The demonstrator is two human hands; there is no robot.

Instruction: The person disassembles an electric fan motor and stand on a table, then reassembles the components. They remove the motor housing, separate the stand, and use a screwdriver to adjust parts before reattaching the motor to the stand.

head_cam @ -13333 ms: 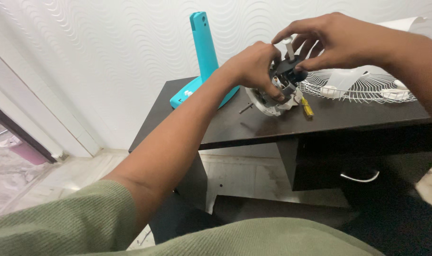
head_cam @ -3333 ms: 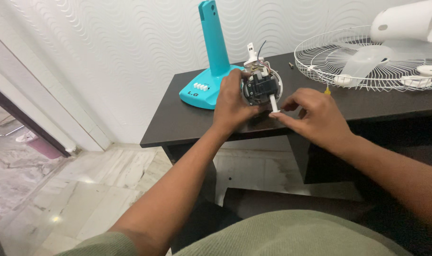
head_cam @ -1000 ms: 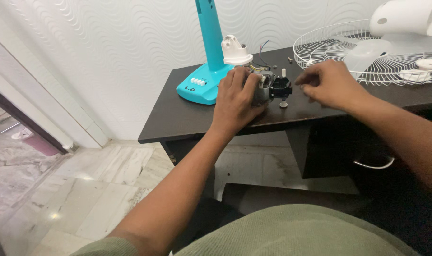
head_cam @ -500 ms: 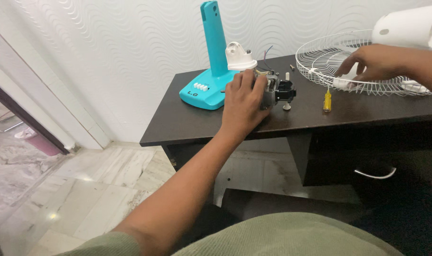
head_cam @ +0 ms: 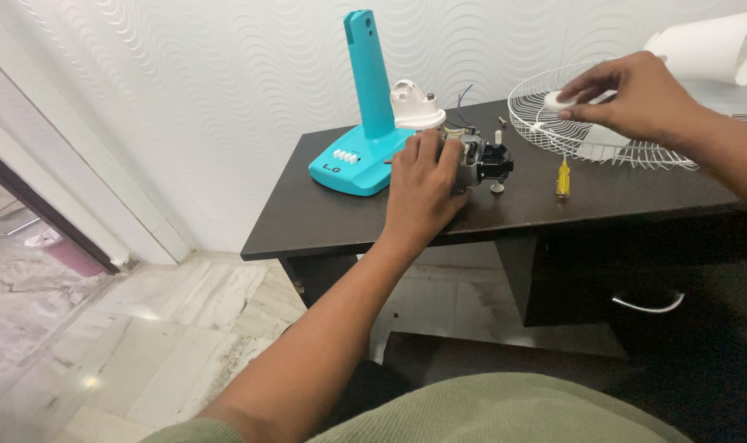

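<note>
Sitting on the dark table (head_cam: pixel 619 197), biggest thing first: the white wire fan guard (head_cam: pixel 554 135) at the right, then the teal fan stand (head_cam: pixel 365 123) at the back left. The fan motor (head_cam: pixel 476 160) lies between them, shaft end pointing right toward the guard. Left hand (head_cam: pixel 422 193) is clamped over the motor's left side. Right hand (head_cam: pixel 632 94) hovers over the guard, well apart from the motor, fingers (head_cam: pixel 582 86) pinching a small white cap (head_cam: pixel 560 99). Yellow screwdriver (head_cam: pixel 562 178) lies just right of the motor.

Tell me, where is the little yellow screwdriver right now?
In the head view the yellow screwdriver lies on the dark desk, right of the fan motor under the left hand, just in front of the white wire grille.
</note>
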